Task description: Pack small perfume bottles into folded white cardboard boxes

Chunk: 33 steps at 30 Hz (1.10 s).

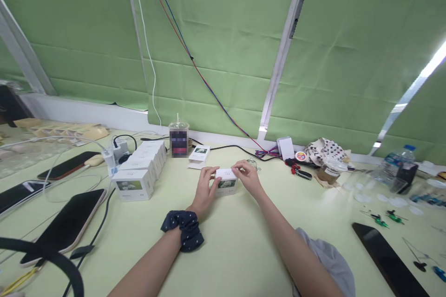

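Note:
A small white box [226,189] with a green-and-white picture on its front stands upright on the table before me. My left hand [204,191] grips its left side, the thumb at the front and the fingers reaching over the top. At the top right corner, my right hand [248,177] pinches the lid edge with bent fingers. Just behind the box lies a small clear object [251,164], too small to name. Farther back on the left is another white box [200,152], which looks open with a flap towards me.
Several white boxes [134,183] stand in a row to the left, beside phones [69,218] and cables. A drink cup [179,141] stands near the wall. On the right are pliers [301,172], a lidded cup [329,171], a bottle [399,162] and a black phone [386,257].

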Tool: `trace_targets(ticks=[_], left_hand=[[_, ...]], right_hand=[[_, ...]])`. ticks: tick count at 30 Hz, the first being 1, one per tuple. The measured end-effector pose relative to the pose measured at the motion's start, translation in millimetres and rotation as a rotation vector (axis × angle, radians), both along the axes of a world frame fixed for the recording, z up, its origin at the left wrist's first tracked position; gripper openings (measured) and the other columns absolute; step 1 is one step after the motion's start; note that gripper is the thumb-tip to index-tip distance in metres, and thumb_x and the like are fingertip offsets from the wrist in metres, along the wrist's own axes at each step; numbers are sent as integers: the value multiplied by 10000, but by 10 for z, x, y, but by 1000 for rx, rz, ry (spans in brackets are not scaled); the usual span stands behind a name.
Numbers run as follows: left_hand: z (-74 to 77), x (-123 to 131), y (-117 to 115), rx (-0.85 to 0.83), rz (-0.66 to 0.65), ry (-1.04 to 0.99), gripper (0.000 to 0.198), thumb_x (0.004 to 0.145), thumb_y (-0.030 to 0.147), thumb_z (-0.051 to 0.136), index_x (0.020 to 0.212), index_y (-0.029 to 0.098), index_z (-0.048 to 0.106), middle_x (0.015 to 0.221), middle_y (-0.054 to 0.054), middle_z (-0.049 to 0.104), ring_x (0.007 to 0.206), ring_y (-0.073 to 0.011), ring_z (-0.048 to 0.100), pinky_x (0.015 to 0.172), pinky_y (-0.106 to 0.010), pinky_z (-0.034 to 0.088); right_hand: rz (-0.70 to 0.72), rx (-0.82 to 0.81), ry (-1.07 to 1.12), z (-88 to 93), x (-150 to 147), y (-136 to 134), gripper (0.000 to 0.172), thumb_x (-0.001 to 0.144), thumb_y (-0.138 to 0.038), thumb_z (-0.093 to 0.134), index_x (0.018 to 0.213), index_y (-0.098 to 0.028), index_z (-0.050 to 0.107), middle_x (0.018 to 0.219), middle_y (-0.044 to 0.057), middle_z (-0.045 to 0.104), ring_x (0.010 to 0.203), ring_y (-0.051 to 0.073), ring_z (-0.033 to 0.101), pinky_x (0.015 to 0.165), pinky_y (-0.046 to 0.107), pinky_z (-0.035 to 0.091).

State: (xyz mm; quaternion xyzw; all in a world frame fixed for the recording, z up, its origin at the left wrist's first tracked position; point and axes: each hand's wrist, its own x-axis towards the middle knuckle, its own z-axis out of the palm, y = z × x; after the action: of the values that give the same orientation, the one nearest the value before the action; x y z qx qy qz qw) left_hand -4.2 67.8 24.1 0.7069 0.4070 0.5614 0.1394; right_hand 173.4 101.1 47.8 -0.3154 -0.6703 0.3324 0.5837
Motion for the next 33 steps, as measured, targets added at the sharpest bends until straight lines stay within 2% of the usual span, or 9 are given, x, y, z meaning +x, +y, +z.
trace_targets(ticks=[8,16,23,26,33], left_hand=[[-7,-5,2,-39,-13,2,210,915,325,427,1058,199,515,1072,-78,467,1038,-192,526,842,-344,527],[7,3,1,-79,-25,-5,223,906,348,423,1041,191,507,1025,-76,538,989,-192,558,821,-342,520],[-12,7,-6,-140,-48,-56,243,900,370,425,1053,196,497,1045,-83,558,990,-198,572,836,-360,513],[-26,6,-5,-187,-57,-85,271,895,389,430,1069,191,492,1046,-86,583,985,-200,592,836,-360,513],[-24,14,-9,-193,-31,-81,369,890,401,425,1182,184,479,1102,-94,614,976,-199,617,842,-351,512]], right_hand=[[-4,-147,-8,6,-7,-8,202,721,-388,644,722,-188,672,787,53,632,733,168,549,642,290,455],[-68,-25,-88,15,-24,-26,182,760,-360,611,723,-193,676,780,52,607,731,162,525,598,265,420],[-69,-39,-109,41,-18,-34,185,756,-366,614,720,-202,693,781,52,613,723,163,526,568,256,404],[-57,-100,-81,47,-20,-31,179,728,-364,639,702,-197,699,766,50,629,696,159,523,576,262,406],[29,-392,121,-9,-80,-12,213,635,-372,693,701,-170,687,639,13,626,559,122,484,510,243,358]])
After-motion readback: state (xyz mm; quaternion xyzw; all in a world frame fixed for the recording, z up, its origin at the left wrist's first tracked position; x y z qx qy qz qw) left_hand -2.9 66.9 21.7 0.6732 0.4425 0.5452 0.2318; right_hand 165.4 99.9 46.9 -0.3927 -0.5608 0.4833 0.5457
